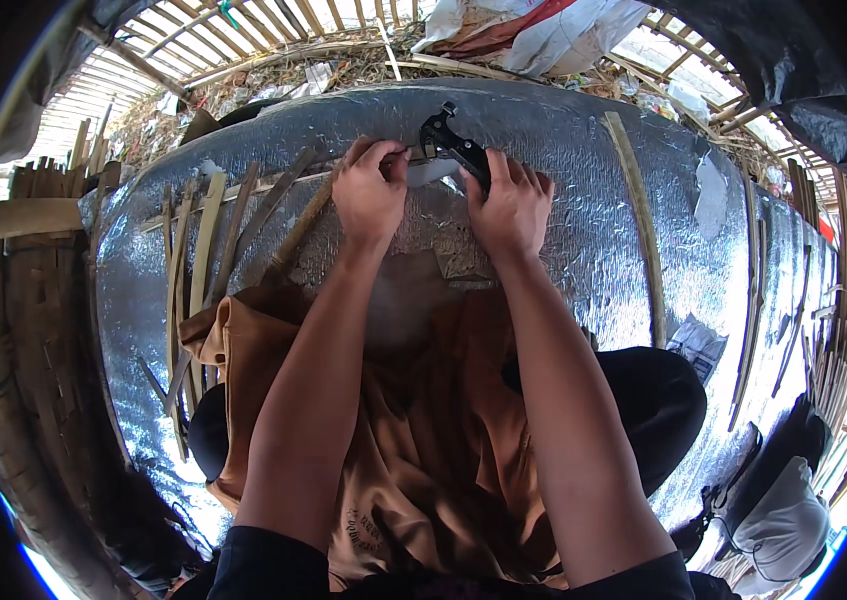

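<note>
My right hand [516, 208] is closed round the handle of a black hand tool [462, 148] with a curved, hooked head; its exact kind is not clear. The tool's head points up and to the left, toward my other hand. My left hand [372, 190] is closed in a pinch just left of the tool, with its fingertips close to the head. What those fingers hold is too small to make out. Between the hands, below the tool, lies a pale grey piece [431, 172]. Both hands are above the silver foil sheet [569, 230].
Several bamboo strips [206, 235] lie on the sheet at the left; one long strip [636, 220] lies right of my hands. Brown cloth [394, 440] covers my lap. Stacked bamboo [39, 340] stands at the far left. A grey-white bag [784, 520] sits at the lower right.
</note>
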Demonstrator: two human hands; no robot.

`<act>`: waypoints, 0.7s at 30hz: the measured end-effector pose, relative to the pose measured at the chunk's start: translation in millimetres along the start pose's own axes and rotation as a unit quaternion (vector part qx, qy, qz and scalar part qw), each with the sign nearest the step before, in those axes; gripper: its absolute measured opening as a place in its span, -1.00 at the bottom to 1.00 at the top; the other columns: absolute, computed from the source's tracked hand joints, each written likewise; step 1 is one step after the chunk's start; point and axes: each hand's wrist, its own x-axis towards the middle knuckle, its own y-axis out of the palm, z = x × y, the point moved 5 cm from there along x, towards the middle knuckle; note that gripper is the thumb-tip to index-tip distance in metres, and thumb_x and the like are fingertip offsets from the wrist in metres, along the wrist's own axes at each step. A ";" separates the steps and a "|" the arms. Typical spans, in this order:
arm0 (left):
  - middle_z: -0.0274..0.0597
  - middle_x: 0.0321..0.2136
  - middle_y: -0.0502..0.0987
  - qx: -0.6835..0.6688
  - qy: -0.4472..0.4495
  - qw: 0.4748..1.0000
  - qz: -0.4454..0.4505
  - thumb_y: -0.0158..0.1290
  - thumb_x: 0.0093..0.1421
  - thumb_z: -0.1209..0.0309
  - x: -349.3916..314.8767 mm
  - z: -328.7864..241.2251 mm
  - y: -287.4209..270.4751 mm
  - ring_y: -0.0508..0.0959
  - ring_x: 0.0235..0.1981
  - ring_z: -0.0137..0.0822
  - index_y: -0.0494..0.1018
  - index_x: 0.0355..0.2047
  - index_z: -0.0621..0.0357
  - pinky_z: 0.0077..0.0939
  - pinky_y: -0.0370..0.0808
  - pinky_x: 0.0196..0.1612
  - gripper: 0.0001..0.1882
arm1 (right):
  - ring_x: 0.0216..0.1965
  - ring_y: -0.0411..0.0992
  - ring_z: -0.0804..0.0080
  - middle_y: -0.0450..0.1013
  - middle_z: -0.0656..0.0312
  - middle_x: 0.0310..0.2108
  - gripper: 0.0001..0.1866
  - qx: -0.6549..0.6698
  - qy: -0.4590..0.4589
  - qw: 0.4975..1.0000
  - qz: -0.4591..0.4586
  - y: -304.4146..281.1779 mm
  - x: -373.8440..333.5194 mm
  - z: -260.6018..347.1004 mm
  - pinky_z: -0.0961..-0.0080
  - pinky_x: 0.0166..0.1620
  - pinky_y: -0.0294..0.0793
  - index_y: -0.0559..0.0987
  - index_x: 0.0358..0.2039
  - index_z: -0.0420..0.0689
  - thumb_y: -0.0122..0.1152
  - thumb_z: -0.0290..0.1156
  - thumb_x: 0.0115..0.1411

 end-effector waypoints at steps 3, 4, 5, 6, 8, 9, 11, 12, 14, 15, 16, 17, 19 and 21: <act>-0.21 -0.32 0.64 0.032 0.027 0.999 -0.026 0.29 0.17 0.38 0.5 -2.4 1.2 0.70 -0.37 -0.15 0.66 -0.34 0.10 -0.33 0.57 -0.28 -0.90 | -0.22 0.55 0.05 0.57 0.13 -0.32 -0.66 0.006 0.007 1.000 0.010 -0.4 2.2 0.6 0.08 -0.01 0.37 0.53 -0.11 -0.05 0.27 -0.10 0.24; -0.21 -0.32 0.64 0.034 0.029 0.999 -0.025 0.29 0.17 0.38 0.2 -2.3 2.7 0.70 -0.37 -0.15 0.66 -0.34 0.10 -0.33 0.57 -0.28 -0.90 | -0.22 0.55 0.05 0.57 0.13 -0.32 -0.66 0.008 0.009 1.000 0.009 -0.3 2.1 0.5 0.08 -0.01 0.37 0.53 -0.11 -0.05 0.27 -0.10 0.24; -0.21 -0.32 0.64 0.041 0.029 0.998 -0.027 0.29 0.17 0.38 0.0 -1.7 3.2 0.70 -0.38 -0.16 0.65 -0.35 0.11 -0.33 0.57 -0.28 -0.91 | -0.22 0.55 0.05 0.57 0.13 -0.32 -0.66 0.009 0.011 1.000 0.012 0.4 1.9 1.2 0.08 0.00 0.37 0.52 -0.12 -0.05 0.26 -0.10 0.24; -0.21 -0.33 0.64 0.048 0.030 0.998 -0.030 0.29 0.17 0.39 0.3 -1.3 4.4 0.69 -0.39 -0.16 0.65 -0.35 0.11 -0.32 0.57 -0.29 -0.91 | -0.21 0.55 0.05 0.56 0.12 -0.31 -0.67 0.009 0.011 1.000 0.014 0.2 2.5 1.2 0.07 0.00 0.37 0.52 -0.12 -0.05 0.26 -0.10 0.25; -0.20 -0.33 0.64 0.045 0.038 0.998 -0.036 0.29 0.17 0.39 -0.2 -1.3 5.8 0.69 -0.40 -0.16 0.65 -0.36 0.12 -0.32 0.57 -0.29 -0.90 | -0.19 0.56 0.05 0.58 0.13 -0.29 -0.66 0.005 0.021 0.999 0.026 -0.2 2.9 0.8 0.08 0.00 0.37 0.53 -0.11 -0.03 0.27 -0.09 0.24; -0.20 -0.34 0.64 0.042 0.045 0.997 -0.042 0.30 0.17 0.39 0.6 -1.5 5.9 0.69 -0.40 -0.16 0.64 -0.36 0.14 -0.33 0.57 -0.30 -0.90 | -0.17 0.57 0.05 0.60 0.13 -0.26 -0.65 0.002 0.029 0.999 0.038 0.4 4.1 -0.3 0.09 0.01 0.38 0.54 -0.09 -0.02 0.28 -0.09 0.23; -0.19 -0.35 0.64 0.042 0.050 0.997 -0.043 0.30 0.16 0.39 1.3 -1.1 6.2 0.69 -0.41 -0.16 0.64 -0.36 0.14 -0.33 0.57 -0.31 -0.90 | -0.17 0.57 0.05 0.60 0.13 -0.26 -0.65 0.006 0.030 0.999 0.037 -1.7 5.3 -0.7 0.08 0.01 0.38 0.53 -0.09 -0.02 0.28 -0.09 0.23; -0.19 -0.35 0.64 0.042 0.051 0.997 -0.043 0.30 0.16 0.40 1.4 0.4 7.1 0.69 -0.43 -0.16 0.64 -0.37 0.15 -0.33 0.57 -0.32 -0.89 | -0.17 0.57 0.04 0.59 0.13 -0.26 -0.65 0.007 0.030 0.999 0.040 -1.1 5.2 -1.3 0.08 0.01 0.37 0.52 -0.10 -0.02 0.28 -0.09 0.24; -0.19 -0.35 0.64 0.032 0.050 0.997 -0.045 0.30 0.16 0.40 1.1 3.7 7.9 0.69 -0.43 -0.16 0.64 -0.37 0.16 -0.34 0.57 -0.32 -0.89 | -0.17 0.57 0.05 0.59 0.12 -0.27 -0.65 0.013 0.031 0.999 0.036 -0.8 4.7 -1.7 0.08 0.00 0.37 0.52 -0.10 -0.03 0.27 -0.09 0.24; -0.19 -0.36 0.64 0.022 0.043 0.998 -0.045 0.31 0.15 0.40 0.5 4.5 7.4 0.70 -0.44 -0.16 0.64 -0.37 0.16 -0.34 0.57 -0.33 -0.89 | -0.17 0.57 0.05 0.59 0.12 -0.27 -0.65 0.017 0.030 0.999 0.038 -1.4 4.3 -1.1 0.09 0.00 0.37 0.52 -0.10 -0.03 0.27 -0.09 0.24; -0.19 -0.36 0.64 0.021 0.045 0.998 -0.045 0.31 0.15 0.40 1.1 4.7 7.1 0.70 -0.44 -0.16 0.64 -0.37 0.16 -0.34 0.57 -0.33 -0.89 | -0.17 0.57 0.05 0.59 0.12 -0.27 -0.65 0.017 0.030 0.999 0.036 -2.2 4.7 -0.9 0.09 0.00 0.37 0.52 -0.10 -0.03 0.27 -0.09 0.24; -0.19 -0.36 0.64 0.027 0.047 0.998 -0.044 0.31 0.16 0.40 2.0 4.9 7.2 0.70 -0.44 -0.16 0.64 -0.37 0.17 -0.34 0.57 -0.33 -0.89 | -0.17 0.57 0.05 0.59 0.11 -0.27 -0.65 0.020 0.032 0.999 0.039 -2.3 5.3 -0.8 0.09 0.00 0.37 0.52 -0.10 -0.03 0.27 -0.09 0.24; -0.19 -0.37 0.64 0.030 0.048 0.998 -0.041 0.31 0.16 0.40 1.6 1.3 7.1 0.70 -0.44 -0.16 0.64 -0.38 0.17 -0.34 0.57 -0.32 -0.89 | -0.18 0.57 0.05 0.59 0.11 -0.27 -0.65 0.019 0.036 0.998 0.042 -3.4 6.0 -2.4 0.09 0.00 0.37 0.52 -0.11 -0.04 0.27 -0.08 0.24; -0.18 -0.36 0.64 0.026 0.042 0.998 -0.035 0.31 0.15 0.40 1.1 0.2 6.5 0.70 -0.43 -0.16 0.64 -0.37 0.17 -0.33 0.58 -0.31 -0.88 | -0.18 0.57 0.05 0.60 0.11 -0.29 -0.65 0.019 0.034 0.998 0.046 -2.9 5.9 -3.2 0.10 0.00 0.37 0.52 -0.11 -0.04 0.26 -0.07 0.25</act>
